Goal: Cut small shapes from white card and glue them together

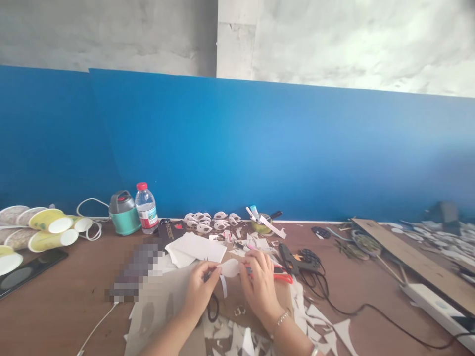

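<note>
Between my two hands is a small white teardrop-shaped cutout (pixel 229 267), thin like paper or felt. My left hand (pixel 203 283) pinches its left tip between thumb and fingers. The fingers of my right hand (pixel 260 282) close on its right edge. Partly behind my right hand lies a red-handled cutter (pixel 282 275). Dark scissor handles (pixel 213 307) show beside my left hand, their blades hidden. Below is a brown-grey cardboard sheet (pixel 163 301) with white scraps (pixel 233 338) around it. White sheets (pixel 198 246) lie just beyond my left hand.
Several white rounded pieces with dark spots (pixel 204 226) stand at the back. A glue gun (pixel 297 259) with a trailing black cable lies right. At left are a bottle (pixel 147 210), a teal container (pixel 124 213), paper cups (pixel 52 237) and a dark phone-like slab (pixel 33 269). A power strip (pixel 438 311) is far right.
</note>
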Available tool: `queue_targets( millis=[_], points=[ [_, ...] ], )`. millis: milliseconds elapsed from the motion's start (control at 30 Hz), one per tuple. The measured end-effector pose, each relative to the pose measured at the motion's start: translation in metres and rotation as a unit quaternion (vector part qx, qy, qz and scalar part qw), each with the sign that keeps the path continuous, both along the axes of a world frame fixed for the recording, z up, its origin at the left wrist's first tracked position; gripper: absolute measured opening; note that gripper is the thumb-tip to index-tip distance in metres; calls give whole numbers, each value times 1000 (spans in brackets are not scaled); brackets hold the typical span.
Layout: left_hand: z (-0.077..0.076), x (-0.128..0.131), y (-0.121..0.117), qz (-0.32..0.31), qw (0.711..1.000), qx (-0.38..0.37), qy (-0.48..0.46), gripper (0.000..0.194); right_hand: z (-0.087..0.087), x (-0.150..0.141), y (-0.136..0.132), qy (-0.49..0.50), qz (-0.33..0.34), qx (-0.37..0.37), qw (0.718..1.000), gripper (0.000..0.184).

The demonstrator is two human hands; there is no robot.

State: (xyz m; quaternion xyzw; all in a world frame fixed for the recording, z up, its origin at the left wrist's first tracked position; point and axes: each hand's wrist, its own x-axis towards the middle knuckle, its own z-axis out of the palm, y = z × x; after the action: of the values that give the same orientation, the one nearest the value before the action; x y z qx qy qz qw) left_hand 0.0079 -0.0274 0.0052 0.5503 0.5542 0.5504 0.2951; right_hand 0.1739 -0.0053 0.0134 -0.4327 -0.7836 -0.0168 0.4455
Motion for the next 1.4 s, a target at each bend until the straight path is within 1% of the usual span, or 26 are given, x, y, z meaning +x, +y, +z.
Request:
queue_targets(
  millis=[133, 233, 333, 467, 700, 800, 867, 1000, 1100, 1233, 1400],
  points=[
    [2, 0, 1, 7, 999, -13, -40, 25, 7, 18, 7, -18, -13, -14, 1000, 10],
    [1, 0, 2, 6, 999, -15, -40, 25, 12, 34, 13, -83, 34, -44, 995, 15],
    [0, 0, 2, 12, 999, -18, -34, 25, 15, 43, 13, -139, 79, -90, 983, 19],
    [1, 0, 2, 15, 999, -38, -36, 27, 15, 38, 9, -187, 97, -119, 970, 16],
    [-1, -1, 1, 13, 999, -40, -35, 26, 8, 29, 10, -222, 71, -133, 963, 13],
    [-2, -2, 2, 17, 999, -36, -29, 25, 8, 29, 10, -211, 70, -130, 966, 14],
    [-3, -2, 3, 17, 999, -34, -25, 25, 9, 29, 9, -181, 82, -133, 971, 16],
    [-4, -1, 2, 3, 999, -36, -27, 26, 11, 27, 9, -64, 111, -124, 984, 15],
    [-4, -1, 1, -6, 999, -32, -23, 26, 8, 21, 8, 3, 97, -86, 992, 14],
    [-4, 0, 0, -5, 1000, -15, 11, 25, 4, 12, 7, 15, 76, -39, 996, 12],
    [-2, 1, 0, -6, 999, 5, 35, 24, 4, 8, 6, 11, 59, -20, 998, 12]
  ],
)
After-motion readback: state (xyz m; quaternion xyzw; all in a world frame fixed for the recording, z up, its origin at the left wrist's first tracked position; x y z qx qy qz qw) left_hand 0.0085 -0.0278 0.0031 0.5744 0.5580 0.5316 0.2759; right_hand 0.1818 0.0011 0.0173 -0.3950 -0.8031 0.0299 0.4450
